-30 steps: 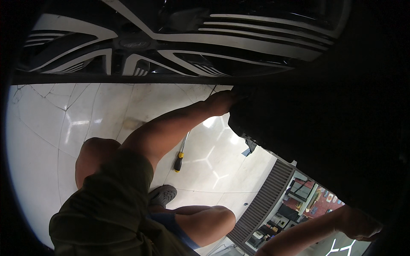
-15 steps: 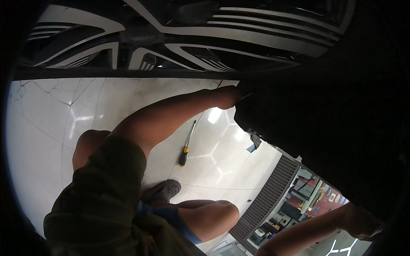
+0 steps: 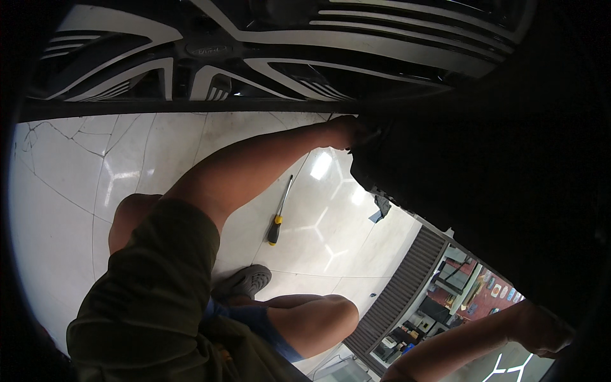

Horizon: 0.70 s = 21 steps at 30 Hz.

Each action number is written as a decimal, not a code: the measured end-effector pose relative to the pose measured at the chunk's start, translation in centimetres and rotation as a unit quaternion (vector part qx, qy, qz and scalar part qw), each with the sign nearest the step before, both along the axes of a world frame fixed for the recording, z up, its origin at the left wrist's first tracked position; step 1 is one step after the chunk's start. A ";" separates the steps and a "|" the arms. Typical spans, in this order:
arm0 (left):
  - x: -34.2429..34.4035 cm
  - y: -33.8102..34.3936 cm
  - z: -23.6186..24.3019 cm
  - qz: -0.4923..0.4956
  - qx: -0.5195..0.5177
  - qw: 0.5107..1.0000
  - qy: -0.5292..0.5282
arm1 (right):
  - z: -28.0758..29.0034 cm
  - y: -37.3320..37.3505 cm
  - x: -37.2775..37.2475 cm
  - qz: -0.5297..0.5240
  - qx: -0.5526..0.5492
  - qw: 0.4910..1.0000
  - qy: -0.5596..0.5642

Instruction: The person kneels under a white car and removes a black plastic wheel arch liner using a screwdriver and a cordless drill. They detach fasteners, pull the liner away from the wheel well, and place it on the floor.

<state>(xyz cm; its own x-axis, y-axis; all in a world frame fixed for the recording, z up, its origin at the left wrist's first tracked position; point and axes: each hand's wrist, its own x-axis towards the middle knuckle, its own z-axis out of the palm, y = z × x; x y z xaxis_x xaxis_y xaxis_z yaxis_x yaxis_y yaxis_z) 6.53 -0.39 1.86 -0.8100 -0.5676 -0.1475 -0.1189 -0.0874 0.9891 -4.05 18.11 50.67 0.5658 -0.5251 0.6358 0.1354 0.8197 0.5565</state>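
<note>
Left hand (image 3: pixel 350 132) at the upper-left edge of the large dark panel (image 3: pixel 458 184), just below the wheel (image 3: pixel 210 51) in view. Fingers in shadow; can't tell grip. Right hand (image 3: pixel 544 332) at panel's lower-right end, fingers curled; can't tell if grip has hold. Yellow-black screwdriver (image 3: pixel 275 229) on tiled floor (image 3: pixel 63 191).
</note>
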 end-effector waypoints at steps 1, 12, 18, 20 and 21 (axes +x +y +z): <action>0.0 0.2 -0.5 0.014 0.025 0.999 0.025 | 0.2 0.1 -0.4 0.001 0.008 1.000 0.004; -0.3 2.6 -0.8 0.203 -0.302 0.931 -0.039 | 0.4 0.7 -0.1 0.004 0.017 0.999 0.050; 0.0 4.0 1.0 0.268 -0.241 0.926 0.112 | -1.1 -0.6 1.6 0.046 0.023 0.998 0.024; 1.1 3.6 0.9 0.182 -0.276 0.938 0.106 | -1.2 -0.5 2.0 0.051 0.027 0.998 0.025; 1.4 3.5 0.7 0.159 -0.236 0.954 0.093 | -1.5 -0.7 2.2 0.055 0.027 0.998 0.023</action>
<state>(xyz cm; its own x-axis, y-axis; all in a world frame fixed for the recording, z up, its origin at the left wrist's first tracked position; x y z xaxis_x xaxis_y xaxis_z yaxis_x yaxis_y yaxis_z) 7.95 3.15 2.54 -0.5735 -0.7568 0.3135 0.0202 0.3696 0.9290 -1.89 17.42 49.13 0.6494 -0.4914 0.5804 0.0720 0.7995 0.5964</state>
